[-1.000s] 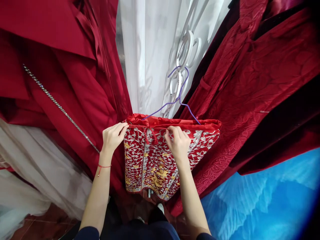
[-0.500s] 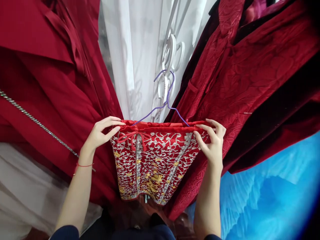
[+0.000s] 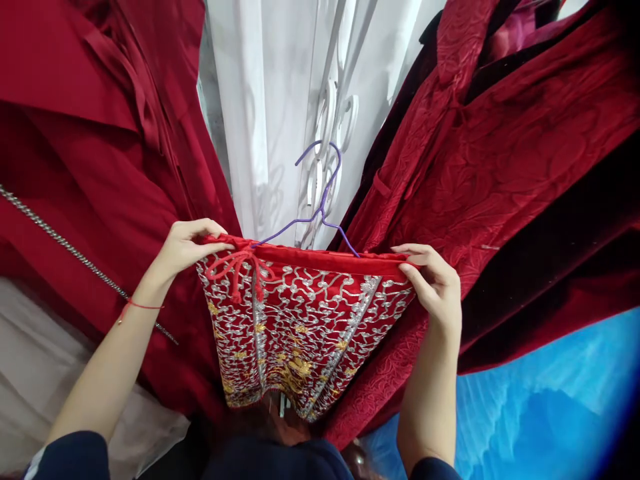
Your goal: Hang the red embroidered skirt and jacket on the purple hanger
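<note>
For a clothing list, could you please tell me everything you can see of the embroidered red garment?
The embroidered red garment has curling silver embroidery, gold motifs and two silver bands running downward. Its smooth, satin-looking waistband bears a red bow near the left end. The left hand and right hand grip the waistband's ends, holding it nearly straight. The garment hangs beneath a purple hanger whose lower ends reach the waistband; the attachment is hidden.
</note>
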The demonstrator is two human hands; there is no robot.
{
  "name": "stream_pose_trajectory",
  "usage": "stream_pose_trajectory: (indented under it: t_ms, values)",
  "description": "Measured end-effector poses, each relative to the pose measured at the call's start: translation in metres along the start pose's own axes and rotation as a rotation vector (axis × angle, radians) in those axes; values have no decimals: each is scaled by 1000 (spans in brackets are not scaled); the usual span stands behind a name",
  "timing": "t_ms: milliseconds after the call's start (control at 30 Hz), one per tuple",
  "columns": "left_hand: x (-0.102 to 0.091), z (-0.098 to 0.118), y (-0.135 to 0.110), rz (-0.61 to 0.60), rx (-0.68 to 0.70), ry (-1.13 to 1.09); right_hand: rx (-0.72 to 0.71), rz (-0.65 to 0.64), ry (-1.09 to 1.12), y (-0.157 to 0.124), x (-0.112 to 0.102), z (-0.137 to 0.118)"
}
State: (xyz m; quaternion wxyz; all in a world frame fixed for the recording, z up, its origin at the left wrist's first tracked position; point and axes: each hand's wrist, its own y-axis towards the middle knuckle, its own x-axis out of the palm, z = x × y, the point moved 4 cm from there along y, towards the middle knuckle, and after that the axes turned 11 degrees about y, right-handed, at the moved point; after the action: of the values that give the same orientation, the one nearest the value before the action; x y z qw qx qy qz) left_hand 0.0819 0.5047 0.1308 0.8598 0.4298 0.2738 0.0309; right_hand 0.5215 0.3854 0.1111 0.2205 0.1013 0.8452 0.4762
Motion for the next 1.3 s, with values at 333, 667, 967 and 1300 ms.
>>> stream_pose_trajectory:
  t_ms: [333,667,967,1300]
  values:
    - [23,-24,-14,-74,-119,-41,82,-38,-53,-2,8,33]
    - [26,-15,-22,222,-146,-131,133,171,-17,-16,10,39]
    - [34,-49,-59,181,-373,-72,404,282,169,-52,14,60]
    - [51,-57,-86,343,-466,-122,362,337,109,-58,12,67]
